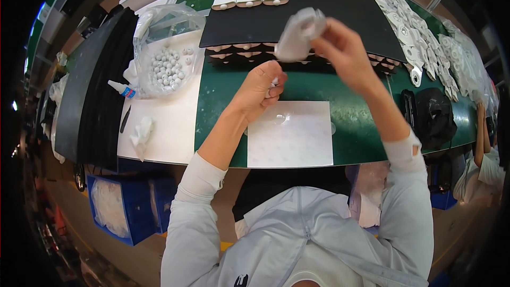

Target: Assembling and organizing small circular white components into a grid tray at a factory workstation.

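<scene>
Hiding most of a small white piece (274,82), the left hand (258,86) curls.

A rounded white housing (294,38) tilts in the right hand (344,52); a small white piece (274,82) peeks from the left hand (257,89).

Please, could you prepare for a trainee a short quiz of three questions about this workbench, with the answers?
1. Which grip holds the larger white part: the left grip or the right grip?
2. True or false: the bag of white balls lies to the right of the left grip.
3. How many white parts form the short row on the black sheet? a) two b) three c) five

Key:
1. The right grip.
2. False: the clear bag of white balls is to its left.
3. b
</scene>
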### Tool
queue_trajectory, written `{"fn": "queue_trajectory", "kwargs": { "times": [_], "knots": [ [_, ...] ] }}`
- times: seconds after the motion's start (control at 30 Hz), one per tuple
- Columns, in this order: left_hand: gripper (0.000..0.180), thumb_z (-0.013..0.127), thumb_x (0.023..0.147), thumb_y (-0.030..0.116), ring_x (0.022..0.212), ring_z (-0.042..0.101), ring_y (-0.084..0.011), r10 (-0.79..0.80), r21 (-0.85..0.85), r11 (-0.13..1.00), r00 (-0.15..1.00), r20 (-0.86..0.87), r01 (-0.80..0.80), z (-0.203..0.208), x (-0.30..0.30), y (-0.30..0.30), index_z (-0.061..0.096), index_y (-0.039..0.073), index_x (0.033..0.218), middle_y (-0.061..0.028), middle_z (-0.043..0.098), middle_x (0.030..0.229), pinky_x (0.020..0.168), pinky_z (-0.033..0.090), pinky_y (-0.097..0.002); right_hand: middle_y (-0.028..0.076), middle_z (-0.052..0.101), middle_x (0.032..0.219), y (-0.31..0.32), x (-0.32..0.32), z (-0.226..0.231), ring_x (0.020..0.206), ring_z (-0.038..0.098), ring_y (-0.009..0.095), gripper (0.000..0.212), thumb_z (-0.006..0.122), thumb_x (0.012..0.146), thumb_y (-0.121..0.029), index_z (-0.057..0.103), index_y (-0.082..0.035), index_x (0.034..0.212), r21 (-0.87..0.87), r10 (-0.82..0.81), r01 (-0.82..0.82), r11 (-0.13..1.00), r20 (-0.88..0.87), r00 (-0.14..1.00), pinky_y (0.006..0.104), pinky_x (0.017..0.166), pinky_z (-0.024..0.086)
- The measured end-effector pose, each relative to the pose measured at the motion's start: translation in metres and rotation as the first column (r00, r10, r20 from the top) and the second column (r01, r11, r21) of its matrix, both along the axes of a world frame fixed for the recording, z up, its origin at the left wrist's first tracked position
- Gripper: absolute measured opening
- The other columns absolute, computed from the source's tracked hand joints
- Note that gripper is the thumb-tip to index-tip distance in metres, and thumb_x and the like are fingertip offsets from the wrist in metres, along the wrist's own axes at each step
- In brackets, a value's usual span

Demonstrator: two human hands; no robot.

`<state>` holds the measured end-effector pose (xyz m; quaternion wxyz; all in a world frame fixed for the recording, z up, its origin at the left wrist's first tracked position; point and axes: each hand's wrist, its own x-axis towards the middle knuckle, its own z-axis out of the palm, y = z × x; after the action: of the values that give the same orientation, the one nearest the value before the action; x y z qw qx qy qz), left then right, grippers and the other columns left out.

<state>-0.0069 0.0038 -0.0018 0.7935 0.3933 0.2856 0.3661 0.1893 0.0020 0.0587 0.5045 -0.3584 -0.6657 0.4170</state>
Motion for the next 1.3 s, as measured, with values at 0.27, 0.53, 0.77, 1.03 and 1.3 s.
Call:
{"fn": "queue_trajectory", "kwargs": {
  "times": [0.27,0.53,0.77,1.03,1.3],
  "knots": [
    [0.030,0.052,0.088,0.038,0.050,0.037,-0.0048,0.071,-0.194,0.980,0.980,0.188,-0.034,-0.005,-0.006,0.013,0.047,0.009,0.082,-0.0011,0.047,0.072,0.034,0.021,-0.0153,0.008,0.063,0.081,0.165,0.054,0.004,0.069,0.057,0.012,0.033,0.061,0.079,-0.017,0.056,0.002,0.106,0.086,-0.490,0.487,0.869,0.294,0.821,0.0229,0.063,0.045],
    [0.017,0.051,0.081,0.006,0.057,0.042,-0.0085,0.093,-0.233,0.972,0.966,0.242,-0.035,-0.009,-0.012,0.009,0.047,0.003,0.098,-0.0072,0.051,0.085,0.036,0.027,-0.0168,0.005,0.060,0.067,0.198,0.041,0.002,0.053,0.053,0.010,0.017,0.064,0.076,-0.015,0.067,-0.002,0.087,-0.207,-0.363,0.490,0.847,0.450,0.816,0.0205,0.049,0.046],
    [0.027,0.050,0.077,-0.001,0.066,0.048,-0.0152,0.076,-0.287,0.958,0.961,0.264,0.003,-0.007,-0.007,0.010,0.045,0.000,0.103,-0.0117,0.051,0.092,0.040,0.032,-0.0183,0.005,0.062,0.080,0.172,0.068,0.005,0.064,0.057,0.010,0.028,0.062,0.081,-0.021,0.062,-0.003,0.102,-0.222,-0.335,0.432,0.874,0.369,0.867,0.0218,0.061,0.050],
    [0.022,0.050,0.081,0.002,0.083,0.049,-0.0213,0.147,-0.294,0.954,0.953,0.265,-0.065,-0.006,-0.009,0.010,0.046,-0.002,0.102,-0.0150,0.049,0.096,0.048,0.036,-0.0198,0.007,0.065,0.078,0.093,0.216,0.047,0.070,0.061,0.015,0.027,0.062,0.079,-0.024,0.065,-0.001,0.092,0.354,-0.563,0.454,0.818,0.657,0.502,0.0277,0.064,0.049],
    [0.031,0.047,0.089,0.037,0.058,0.040,-0.0090,0.016,-0.260,0.965,0.972,0.233,0.047,-0.007,-0.007,0.010,0.046,0.006,0.084,-0.0039,0.043,0.074,0.036,0.025,-0.0154,0.025,0.060,0.097,0.015,0.346,-0.020,0.091,0.060,0.034,0.065,0.075,0.059,-0.043,0.058,0.008,0.094,0.262,-0.171,0.669,0.696,0.965,-0.200,0.0387,0.077,0.047]
  ]
}}
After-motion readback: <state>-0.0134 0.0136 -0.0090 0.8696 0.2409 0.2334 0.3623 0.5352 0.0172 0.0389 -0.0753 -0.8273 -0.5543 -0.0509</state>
